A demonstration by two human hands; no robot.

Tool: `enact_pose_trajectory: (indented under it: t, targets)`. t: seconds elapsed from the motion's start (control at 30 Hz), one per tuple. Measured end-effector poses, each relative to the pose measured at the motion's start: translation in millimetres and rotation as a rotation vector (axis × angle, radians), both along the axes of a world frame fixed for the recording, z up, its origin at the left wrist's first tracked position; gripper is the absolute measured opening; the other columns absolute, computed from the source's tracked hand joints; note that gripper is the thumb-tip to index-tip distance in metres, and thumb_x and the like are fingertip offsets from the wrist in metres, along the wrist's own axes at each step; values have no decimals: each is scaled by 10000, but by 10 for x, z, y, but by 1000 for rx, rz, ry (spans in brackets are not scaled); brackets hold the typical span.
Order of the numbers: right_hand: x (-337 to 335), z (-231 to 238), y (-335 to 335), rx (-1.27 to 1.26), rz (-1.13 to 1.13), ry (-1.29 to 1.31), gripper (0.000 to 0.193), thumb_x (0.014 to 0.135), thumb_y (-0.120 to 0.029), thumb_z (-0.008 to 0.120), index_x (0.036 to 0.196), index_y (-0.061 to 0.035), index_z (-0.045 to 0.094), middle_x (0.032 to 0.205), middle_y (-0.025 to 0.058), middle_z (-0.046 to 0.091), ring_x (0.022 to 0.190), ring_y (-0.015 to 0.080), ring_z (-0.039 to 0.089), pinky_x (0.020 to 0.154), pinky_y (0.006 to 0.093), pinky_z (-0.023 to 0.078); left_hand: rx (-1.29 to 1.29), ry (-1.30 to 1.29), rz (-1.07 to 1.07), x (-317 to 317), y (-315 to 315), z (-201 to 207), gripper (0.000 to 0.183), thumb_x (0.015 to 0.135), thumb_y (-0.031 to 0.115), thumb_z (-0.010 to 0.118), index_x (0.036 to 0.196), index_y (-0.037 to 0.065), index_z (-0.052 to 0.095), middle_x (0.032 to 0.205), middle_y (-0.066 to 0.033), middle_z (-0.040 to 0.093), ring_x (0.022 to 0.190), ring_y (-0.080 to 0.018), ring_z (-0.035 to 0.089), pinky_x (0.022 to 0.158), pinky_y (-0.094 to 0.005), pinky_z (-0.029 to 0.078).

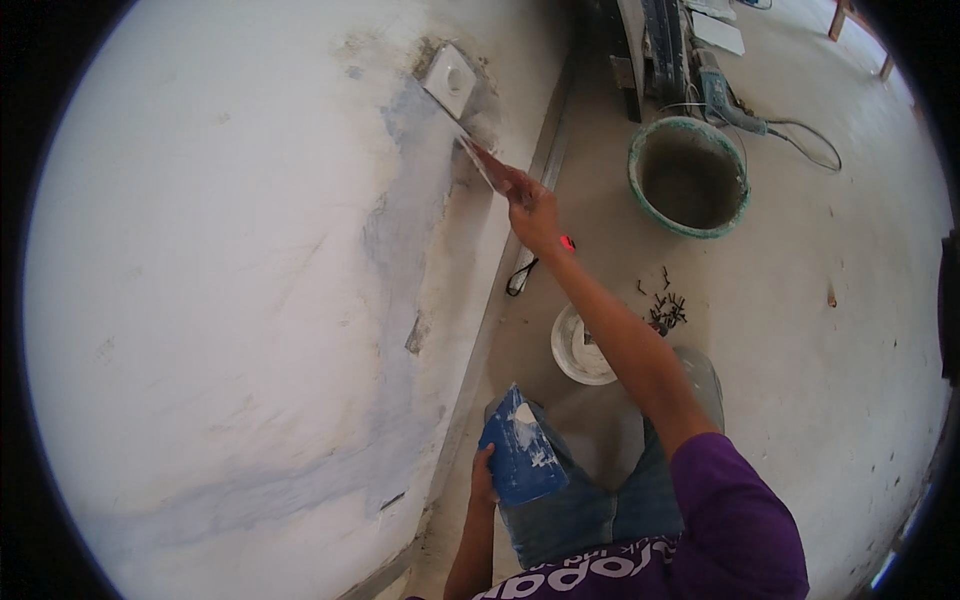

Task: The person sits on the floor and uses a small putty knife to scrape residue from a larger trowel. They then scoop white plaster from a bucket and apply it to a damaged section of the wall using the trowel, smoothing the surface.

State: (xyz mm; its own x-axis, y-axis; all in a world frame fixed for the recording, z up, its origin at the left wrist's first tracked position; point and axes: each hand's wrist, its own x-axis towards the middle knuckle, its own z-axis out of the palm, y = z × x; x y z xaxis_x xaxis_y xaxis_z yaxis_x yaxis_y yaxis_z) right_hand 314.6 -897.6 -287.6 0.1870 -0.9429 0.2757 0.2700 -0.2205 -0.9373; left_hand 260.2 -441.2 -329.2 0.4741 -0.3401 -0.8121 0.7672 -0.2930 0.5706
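My right hand (533, 208) is up at the wall (250, 300), fingers closed round the handle of a putty knife (485, 162). The blade lies against the plaster just below a white square socket plate (450, 80), at the top of a grey filler streak (405, 230) that runs down the wall. I think the blade edge is touching the surface, though it's small and smeared from here.

My left hand (484, 476) is down low, near my knee, fingers gripping the lower edge of a blue hawk board (520, 455) streaked with white filler; it's held tilted, well apart from the knife.

Going outward: a small white tub (578, 348) sits on the floor (800, 330) just beside my right forearm. Beyond it lies a scatter of dark screws (665, 305). Farther off stands a large green-rimmed bucket (688, 177), with a power drill (720, 100) and its cable behind it. A metal strip (545, 160) runs along the foot of the wall.
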Motion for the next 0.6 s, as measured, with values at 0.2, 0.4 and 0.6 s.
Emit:
enact_pose_trajectory:
  t: [0.2, 0.4, 0.6]
  targets:
    - [-445, 153, 1234, -158, 415, 204, 351, 870, 6, 560, 1197, -67, 663, 1082, 174, 693, 1008, 289, 670, 879, 351, 503, -57, 41, 49, -36, 68, -55, 491, 922, 301, 577, 1315, 18, 500, 1216, -151, 602, 1090, -291, 610, 974, -422, 497]
    - [-1579, 286, 1585, 225, 458, -52, 247, 945, -63, 594, 1179, 16, 609, 1029, 51, 670, 981, 132, 614, 883, 309, 485, -365, 70, 301, -206, -112, 494, 497, 952, 307, 582, 1345, 22, 480, 1312, -154, 559, 1187, -320, 562, 1026, -482, 456]
    - [-2764, 147, 1877, 191, 229, 231, 268, 954, -160, 634, 1151, 20, 609, 991, 51, 672, 907, 118, 609, 812, 287, 495, -605, -87, 299, -374, -257, 970, 513, 973, 327, 587, 1358, 15, 455, 1342, -144, 535, 1202, -321, 552, 1010, -493, 468]
